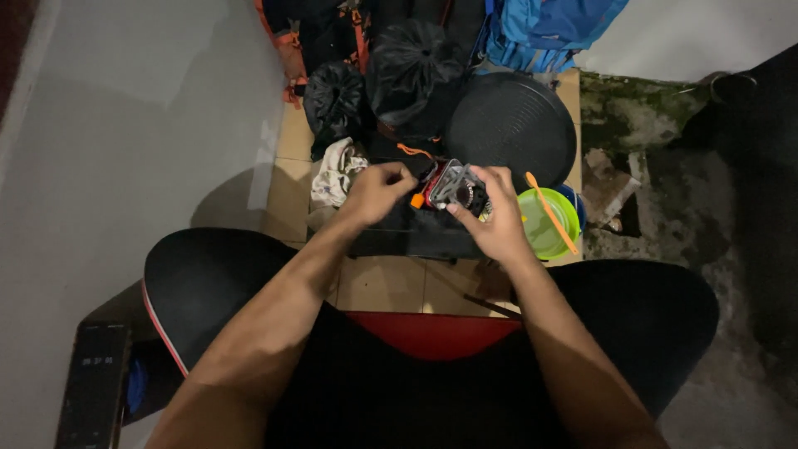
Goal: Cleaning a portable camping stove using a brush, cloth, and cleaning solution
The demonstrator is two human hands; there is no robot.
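Camping stove (pixel 453 189), a small folded metal burner with a red body and an orange tab at its left end, sits between both hands above the tiled floor (pixel 374 287). Its long axis runs roughly left to right, tilted so the right end lies slightly nearer the person; the round burner head faces up toward the camera. The left hand (pixel 376 191) pinches the orange end with fingers closed narrowly around it. The right hand (pixel 497 220) cups the stove from the right, thumb across the metal frame, fingers wrapped beneath.

Just right of the stove stands a green bowl (pixel 557 233) with an orange spoon (pixel 550 212) laid across it. Beyond the stove lies a round black griddle pan (pixel 509 129); left of that, two black drawstring bags (pixel 399 75) and a crumpled pale cloth (pixel 337 170). A blue backpack (pixel 544 29) is cut off by the top edge. Left of the stove rises a plain grey wall (pixel 125 125); to the right, rough mossy concrete (pixel 640 116).

Light is dim, so the stove's finer parts are hard to make out, and the right palm hides its underside.
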